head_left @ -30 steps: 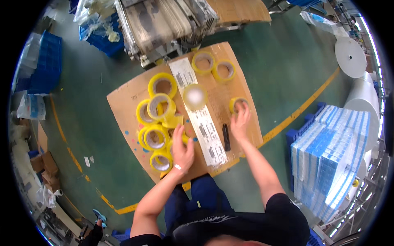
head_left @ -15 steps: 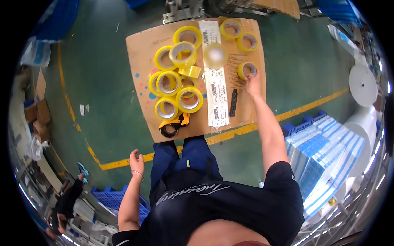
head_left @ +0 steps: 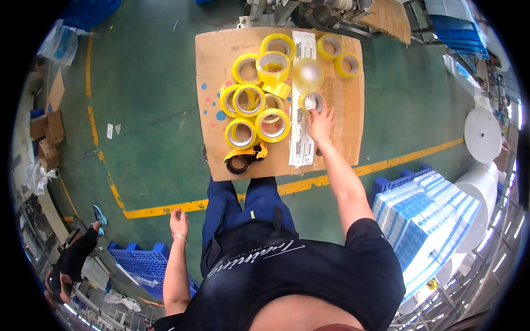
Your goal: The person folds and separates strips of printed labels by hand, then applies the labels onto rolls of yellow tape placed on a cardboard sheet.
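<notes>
My right hand [head_left: 321, 126] reaches over the cardboard [head_left: 345, 146] and grips the near edge of a yellow roll of packing tape [head_left: 303, 103] standing over the white label strip [head_left: 302, 149]. Just beyond it is a round, pale, translucent yellow thing [head_left: 308, 75], its top blurred. To the left, several tape rolls [head_left: 273, 124] lie grouped, some overlapping or stacked. A yellow and black tape dispenser [head_left: 245, 160] rests at the near edge. The dark cutter is mostly hidden under my right forearm. My left hand [head_left: 179, 223] hangs empty beside my leg, fingers loosely apart.
Two more tape rolls [head_left: 346, 65] sit at the cardboard's far right. Machinery [head_left: 276, 12] stands beyond it. Blue-and-white wrapped stacks [head_left: 425, 212] are at my right, a blue pallet [head_left: 141, 265] at my left. Another person [head_left: 77, 256] is at the lower left.
My right hand has carried the tape roll leftward from the cardboard's right side to the label strip. My forearm now covers most of the cutter. My left hand stays low.
</notes>
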Action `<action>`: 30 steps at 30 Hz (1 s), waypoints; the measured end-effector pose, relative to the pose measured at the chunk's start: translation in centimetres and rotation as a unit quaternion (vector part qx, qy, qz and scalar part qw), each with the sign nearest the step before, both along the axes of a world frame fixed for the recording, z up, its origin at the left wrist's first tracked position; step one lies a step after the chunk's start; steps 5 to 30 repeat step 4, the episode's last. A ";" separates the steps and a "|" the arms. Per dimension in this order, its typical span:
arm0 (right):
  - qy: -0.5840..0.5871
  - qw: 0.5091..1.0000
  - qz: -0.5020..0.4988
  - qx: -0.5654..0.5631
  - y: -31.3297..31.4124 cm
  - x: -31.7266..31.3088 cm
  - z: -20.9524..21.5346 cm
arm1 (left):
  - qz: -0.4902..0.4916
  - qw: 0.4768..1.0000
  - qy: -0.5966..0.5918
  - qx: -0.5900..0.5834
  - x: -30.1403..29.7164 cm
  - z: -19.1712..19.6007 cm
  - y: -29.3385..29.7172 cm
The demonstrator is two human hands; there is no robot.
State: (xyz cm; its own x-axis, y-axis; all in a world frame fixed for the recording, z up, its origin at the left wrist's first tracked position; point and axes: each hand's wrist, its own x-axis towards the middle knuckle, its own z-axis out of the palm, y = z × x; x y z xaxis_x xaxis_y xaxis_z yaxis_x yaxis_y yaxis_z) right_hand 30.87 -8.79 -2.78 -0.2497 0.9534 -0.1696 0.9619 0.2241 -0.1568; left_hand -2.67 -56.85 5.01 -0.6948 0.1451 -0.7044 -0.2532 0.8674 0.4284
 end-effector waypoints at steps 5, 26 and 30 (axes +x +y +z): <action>0.102 0.988 0.005 -0.112 2.6 5.0 -2.4 | -0.090 0.995 -0.037 -0.005 -0.7 -0.6 0.9; 0.102 0.988 0.005 -0.112 2.6 5.0 -2.4 | -0.090 0.995 -0.037 -0.005 -0.7 -0.6 0.9; 0.102 0.988 0.005 -0.112 2.6 5.0 -2.4 | -0.090 0.995 -0.037 -0.005 -0.7 -0.6 0.9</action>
